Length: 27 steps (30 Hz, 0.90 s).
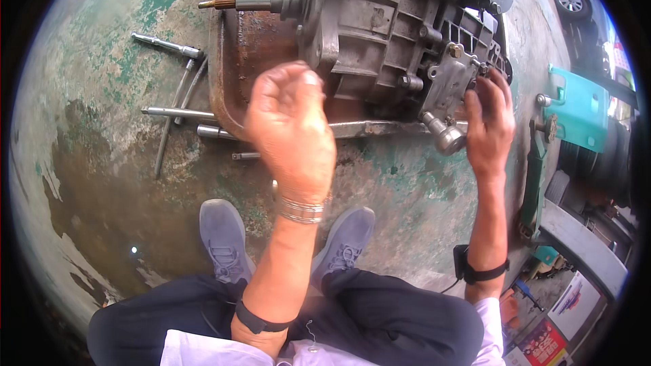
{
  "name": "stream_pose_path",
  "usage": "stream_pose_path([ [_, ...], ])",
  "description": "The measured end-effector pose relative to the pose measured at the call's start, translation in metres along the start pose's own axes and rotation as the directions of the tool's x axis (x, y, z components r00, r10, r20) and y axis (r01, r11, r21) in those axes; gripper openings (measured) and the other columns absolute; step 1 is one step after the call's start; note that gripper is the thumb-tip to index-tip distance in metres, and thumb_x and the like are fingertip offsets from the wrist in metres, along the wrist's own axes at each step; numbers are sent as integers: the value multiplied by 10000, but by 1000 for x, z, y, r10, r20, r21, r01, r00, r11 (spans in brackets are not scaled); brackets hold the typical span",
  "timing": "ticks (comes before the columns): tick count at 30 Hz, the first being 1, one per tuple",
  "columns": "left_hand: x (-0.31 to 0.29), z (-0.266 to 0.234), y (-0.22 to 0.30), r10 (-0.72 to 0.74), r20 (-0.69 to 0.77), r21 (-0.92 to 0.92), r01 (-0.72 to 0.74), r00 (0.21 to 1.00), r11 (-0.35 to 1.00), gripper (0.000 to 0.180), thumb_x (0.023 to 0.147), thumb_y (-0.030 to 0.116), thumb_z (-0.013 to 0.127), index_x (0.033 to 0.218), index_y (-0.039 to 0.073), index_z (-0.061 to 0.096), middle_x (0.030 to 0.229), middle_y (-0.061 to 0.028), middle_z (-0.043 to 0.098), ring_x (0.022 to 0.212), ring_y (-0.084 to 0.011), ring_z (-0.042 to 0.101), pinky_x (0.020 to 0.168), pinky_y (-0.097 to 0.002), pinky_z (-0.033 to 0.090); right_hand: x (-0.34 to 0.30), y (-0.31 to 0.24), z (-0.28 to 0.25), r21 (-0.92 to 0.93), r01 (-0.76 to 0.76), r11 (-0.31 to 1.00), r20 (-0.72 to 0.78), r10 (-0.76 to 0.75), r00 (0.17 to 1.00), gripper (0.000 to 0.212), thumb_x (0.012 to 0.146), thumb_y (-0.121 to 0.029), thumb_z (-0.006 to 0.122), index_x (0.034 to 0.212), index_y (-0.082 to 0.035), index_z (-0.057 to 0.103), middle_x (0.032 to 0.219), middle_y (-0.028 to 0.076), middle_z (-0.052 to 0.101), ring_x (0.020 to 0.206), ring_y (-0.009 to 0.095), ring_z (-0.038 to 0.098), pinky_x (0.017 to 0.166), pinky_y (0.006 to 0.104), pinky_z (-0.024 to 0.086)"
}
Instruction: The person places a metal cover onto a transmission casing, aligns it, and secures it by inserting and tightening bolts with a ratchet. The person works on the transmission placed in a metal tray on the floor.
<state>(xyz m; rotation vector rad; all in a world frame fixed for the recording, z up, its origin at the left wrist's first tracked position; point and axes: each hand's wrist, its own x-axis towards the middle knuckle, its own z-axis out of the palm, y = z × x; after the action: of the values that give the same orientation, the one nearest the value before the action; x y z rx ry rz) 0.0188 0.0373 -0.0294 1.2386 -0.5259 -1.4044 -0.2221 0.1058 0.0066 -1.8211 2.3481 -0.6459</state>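
Observation:
A grey metal gearbox (pixel 369 27) lies in a rusty metal tray (pixel 218 74), its splined shaft (pixel 254 1) pointing left. My left hand (pixel 291 125) is raised in front of the gearbox's left end, fingers curled together; what they hold, if anything, is hidden. My right hand (pixel 491 118) is at the gearbox's right end, its fingers pinched around a small bolt (pixel 483 68) at the corner of a flat metal cover plate (pixel 449 85). Another bolt (pixel 456 49) stands at the plate's top. A round metal cylinder-shaped fitting (pixel 445 134) sticks out below the plate, beside my right wrist.
Ratchet and socket tools, including a wrench (pixel 166 45) and a steel bar (pixel 178 112), lie on the worn green floor left of the tray. A green floor jack (pixel 534 176) and a turquoise box-like part (pixel 582 108) stand at the right. My shoes (pixel 224 237) are below the tray.

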Motion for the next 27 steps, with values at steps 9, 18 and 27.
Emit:
stream_pose_path([
  [9,-38,7,-22,-22,123,220,-6,992,976,107,939,-43,611,1040,-18,584,1102,-52,577,837,-79,599,720,-230,510,-132,-12,61,466,-360,808,54,380,923,370,1006,-126,572,1334,41,534,1290,212,612,1176,322,613,968,380,495],
  [18,-14,-5,-10,25,49,168,-33,998,985,90,962,-14,610,1052,-10,599,938,-36,622,809,-63,578,691,-222,486,-112,-70,45,285,-38,958,311,-55,949,345,791,27,726,1128,63,657,1177,218,671,991,360,692,851,387,554],
  [27,-48,14,23,356,115,-1,-359,927,933,126,969,-36,565,1090,-23,597,1194,-191,603,841,-128,618,761,-280,519,-64,-89,37,203,224,953,456,-294,840,278,819,-41,665,1081,21,595,1042,258,646,874,392,648,753,452,527],
])
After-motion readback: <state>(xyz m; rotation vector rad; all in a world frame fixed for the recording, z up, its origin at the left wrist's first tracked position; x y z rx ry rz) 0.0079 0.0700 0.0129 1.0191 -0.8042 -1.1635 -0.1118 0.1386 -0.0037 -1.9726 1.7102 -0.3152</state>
